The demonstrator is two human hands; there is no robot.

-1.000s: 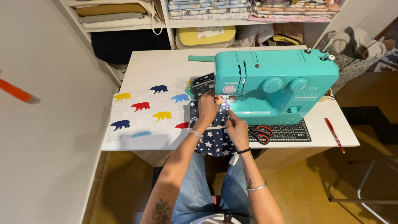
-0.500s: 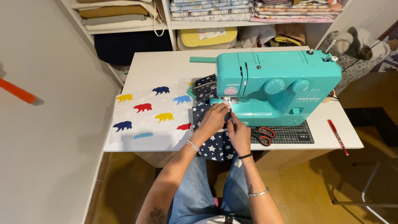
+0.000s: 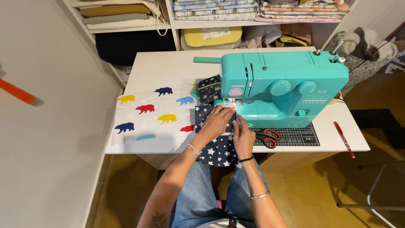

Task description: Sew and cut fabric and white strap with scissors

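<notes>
Hands on the fabric, both ours. Our left hand (image 3: 217,121) lies flat and spread, fingers reaching toward the needle area, pressing the navy star-print cloth (image 3: 217,150) down; it grips nothing. Our right hand (image 3: 243,137) sits just beside it, fingers loosely curled onto the same cloth near the machine base; we cannot tell whether it pinches an edge or only presses. The cloth lies under the presser area of the teal sewing machine (image 3: 282,86), with one end showing behind the machine's left side and the other end hanging over the front edge of the counter (image 3: 168,67) toward our lap.

The counter is white and smooth. Left of the hands, a white cloth with coloured bear shapes (image 3: 147,118) lies flat. Right of our right hand, scissors with red and black handles (image 3: 266,138) rest on a dark gridded cutting mat (image 3: 295,136). A red pen (image 3: 344,139) lies near the right edge. Behind the counter, shelves (image 3: 177,23) hold folded fabrics and a yellow-lidded box (image 3: 211,37). The floor is yellowish wood. The machine is glossy plastic with round dials.
</notes>
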